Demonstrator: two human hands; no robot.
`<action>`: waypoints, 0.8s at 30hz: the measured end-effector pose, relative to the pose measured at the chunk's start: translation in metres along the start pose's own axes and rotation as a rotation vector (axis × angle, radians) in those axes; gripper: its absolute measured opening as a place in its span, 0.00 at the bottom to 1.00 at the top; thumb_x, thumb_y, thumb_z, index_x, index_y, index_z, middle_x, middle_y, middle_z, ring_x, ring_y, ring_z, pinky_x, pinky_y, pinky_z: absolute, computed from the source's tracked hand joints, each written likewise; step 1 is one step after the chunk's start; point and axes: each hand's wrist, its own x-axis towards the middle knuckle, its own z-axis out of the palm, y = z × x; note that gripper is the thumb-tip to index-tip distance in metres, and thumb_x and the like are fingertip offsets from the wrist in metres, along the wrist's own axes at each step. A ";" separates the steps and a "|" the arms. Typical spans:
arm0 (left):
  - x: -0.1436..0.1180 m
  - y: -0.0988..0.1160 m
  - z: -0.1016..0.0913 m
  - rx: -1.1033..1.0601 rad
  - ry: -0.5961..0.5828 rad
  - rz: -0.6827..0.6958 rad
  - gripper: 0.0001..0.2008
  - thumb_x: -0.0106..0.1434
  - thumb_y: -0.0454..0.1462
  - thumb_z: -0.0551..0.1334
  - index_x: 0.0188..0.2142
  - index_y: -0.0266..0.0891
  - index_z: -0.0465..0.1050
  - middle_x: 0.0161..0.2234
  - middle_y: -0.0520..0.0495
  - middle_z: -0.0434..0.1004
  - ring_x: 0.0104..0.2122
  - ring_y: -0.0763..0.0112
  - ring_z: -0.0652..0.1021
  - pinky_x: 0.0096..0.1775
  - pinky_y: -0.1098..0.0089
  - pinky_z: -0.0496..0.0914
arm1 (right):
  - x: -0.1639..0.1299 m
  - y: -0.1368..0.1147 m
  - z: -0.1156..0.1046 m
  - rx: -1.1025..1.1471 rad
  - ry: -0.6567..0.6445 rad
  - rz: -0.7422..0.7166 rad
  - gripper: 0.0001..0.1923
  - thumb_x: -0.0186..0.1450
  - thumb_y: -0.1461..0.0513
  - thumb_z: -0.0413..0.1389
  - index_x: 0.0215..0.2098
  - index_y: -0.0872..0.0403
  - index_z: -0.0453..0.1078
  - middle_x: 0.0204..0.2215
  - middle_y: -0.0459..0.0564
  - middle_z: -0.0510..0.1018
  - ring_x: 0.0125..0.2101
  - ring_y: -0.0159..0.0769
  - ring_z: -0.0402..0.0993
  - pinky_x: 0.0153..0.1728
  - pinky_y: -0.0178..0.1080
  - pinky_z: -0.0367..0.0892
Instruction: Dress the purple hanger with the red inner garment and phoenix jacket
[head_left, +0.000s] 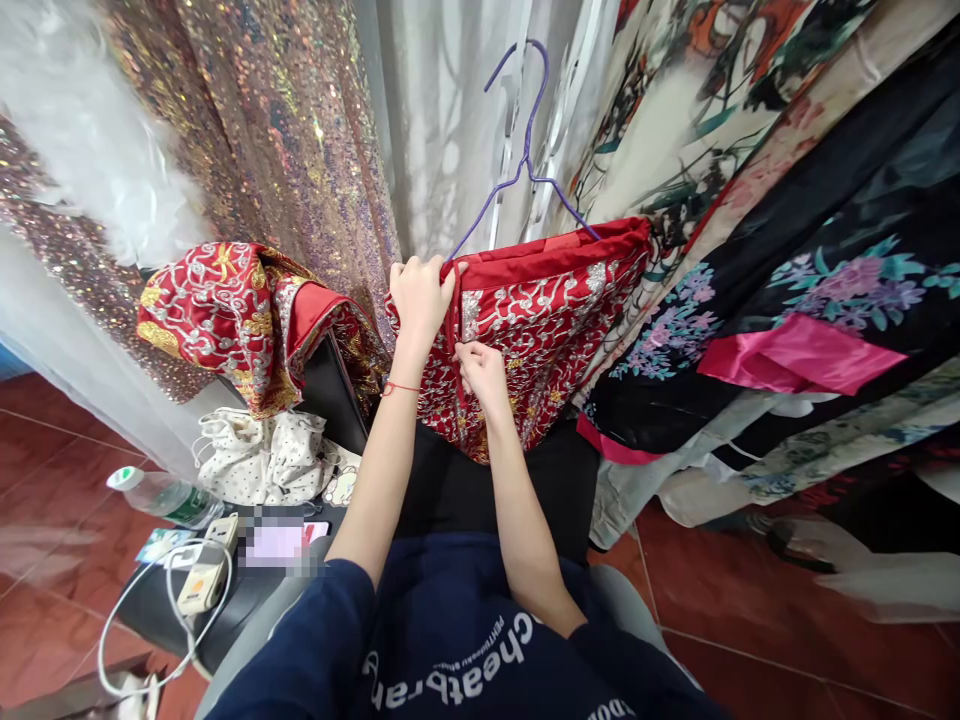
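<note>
Our left hand (420, 295) has its fingers closed over the top left corner of the red embroidered garment (540, 320), which hangs on the purple wire hanger (525, 150) in front of us, between the sequined fabric (285, 130) and the floral robes (787, 250). Our right hand (480, 372), just below, pinches a thin red loop (453, 320) at the garment's left edge between closed fingers. We read partial white lettering, "cheatbra" (457, 660), inverted on our navy top; the smaller print is illegible.
</note>
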 end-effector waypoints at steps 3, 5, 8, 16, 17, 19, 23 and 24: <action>0.000 0.000 0.001 -0.001 -0.003 0.007 0.29 0.70 0.58 0.43 0.36 0.41 0.72 0.36 0.38 0.77 0.45 0.54 0.76 0.52 0.54 0.63 | 0.000 0.019 -0.001 -0.040 0.016 0.034 0.24 0.60 0.40 0.56 0.23 0.50 0.63 0.09 0.35 0.59 0.09 0.24 0.52 0.12 0.32 0.48; -0.001 0.001 0.002 -0.005 -0.005 0.008 0.29 0.70 0.58 0.44 0.37 0.41 0.72 0.36 0.39 0.77 0.46 0.54 0.75 0.53 0.54 0.62 | 0.004 0.026 -0.001 -0.049 0.029 0.034 0.23 0.60 0.41 0.56 0.23 0.50 0.62 0.09 0.35 0.60 0.09 0.24 0.52 0.13 0.32 0.48; -0.001 0.000 0.007 -0.037 -0.001 0.006 0.29 0.70 0.58 0.44 0.39 0.40 0.72 0.36 0.39 0.78 0.48 0.52 0.75 0.53 0.53 0.61 | 0.012 0.030 -0.003 -0.061 0.022 0.033 0.21 0.61 0.44 0.57 0.24 0.50 0.61 0.10 0.35 0.60 0.10 0.24 0.53 0.15 0.31 0.49; 0.005 -0.005 0.028 -0.008 0.046 0.004 0.27 0.72 0.55 0.41 0.40 0.42 0.70 0.39 0.41 0.79 0.49 0.53 0.74 0.53 0.51 0.60 | 0.014 0.065 0.000 -0.129 0.041 0.103 0.19 0.64 0.47 0.53 0.24 0.49 0.58 0.14 0.37 0.61 0.16 0.26 0.57 0.20 0.31 0.56; 0.007 -0.006 0.028 -0.002 0.038 0.012 0.27 0.72 0.56 0.41 0.40 0.42 0.69 0.39 0.41 0.79 0.50 0.53 0.73 0.53 0.51 0.60 | 0.012 0.071 0.000 -0.146 0.046 0.120 0.19 0.64 0.47 0.54 0.23 0.49 0.58 0.14 0.37 0.62 0.16 0.27 0.59 0.21 0.31 0.57; 0.009 -0.008 0.026 -0.001 0.013 0.032 0.27 0.72 0.56 0.41 0.40 0.42 0.69 0.39 0.41 0.78 0.50 0.52 0.73 0.53 0.51 0.60 | 0.009 0.080 0.001 -0.181 0.051 0.151 0.19 0.63 0.48 0.55 0.22 0.49 0.59 0.14 0.38 0.63 0.17 0.29 0.60 0.21 0.32 0.58; 0.011 -0.014 0.015 -0.020 -0.061 0.053 0.26 0.71 0.56 0.43 0.43 0.41 0.68 0.41 0.39 0.77 0.53 0.50 0.71 0.54 0.52 0.60 | 0.011 0.076 -0.010 -0.239 0.038 0.164 0.18 0.60 0.50 0.60 0.22 0.50 0.63 0.14 0.40 0.67 0.18 0.31 0.63 0.24 0.33 0.61; 0.011 -0.017 0.012 -0.025 -0.075 0.056 0.25 0.71 0.56 0.44 0.44 0.41 0.69 0.43 0.39 0.77 0.54 0.49 0.71 0.54 0.52 0.60 | 0.012 0.067 -0.016 -0.256 0.029 0.155 0.17 0.59 0.51 0.62 0.21 0.50 0.65 0.15 0.41 0.68 0.19 0.31 0.64 0.25 0.34 0.62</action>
